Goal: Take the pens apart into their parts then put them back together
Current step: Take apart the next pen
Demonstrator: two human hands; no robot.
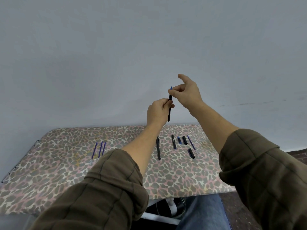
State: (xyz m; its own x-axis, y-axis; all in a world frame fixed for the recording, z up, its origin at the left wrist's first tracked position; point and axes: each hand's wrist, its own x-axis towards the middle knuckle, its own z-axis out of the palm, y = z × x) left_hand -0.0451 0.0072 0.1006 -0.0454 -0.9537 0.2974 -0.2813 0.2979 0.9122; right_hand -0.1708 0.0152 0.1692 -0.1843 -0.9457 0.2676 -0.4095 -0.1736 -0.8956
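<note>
Just above the middle of the frame, both hands hold a black pen [169,115] in the air against the grey wall [99,47]. The pen stands nearly upright, with its blue tip [171,88] on top. The left hand [157,112] has its fingers curled round the middle of the barrel, and the lower end sticks out below it. The right hand [187,93] pinches the top end just under the tip, with one finger stretched up and away from the pen. Below them, across the lower half of the frame, lies the table [49,163], covered in a leopard-print cloth. Left of centre on it are three blue refills [99,149], side by side and nearly parallel. Right of centre a long black capped pen [158,148] lies lengthwise. Right of that, in turn, are a thinner black barrel [173,141], a short blue piece [179,140], a black cap [184,140] and a fourth blue refill [191,142]. A second black cap [191,153] lies just below these, close to the refill's lower end. Both forearms come out of olive-brown sleeves [103,188], and blue jeans [204,213] show at the bottom edge.
</note>
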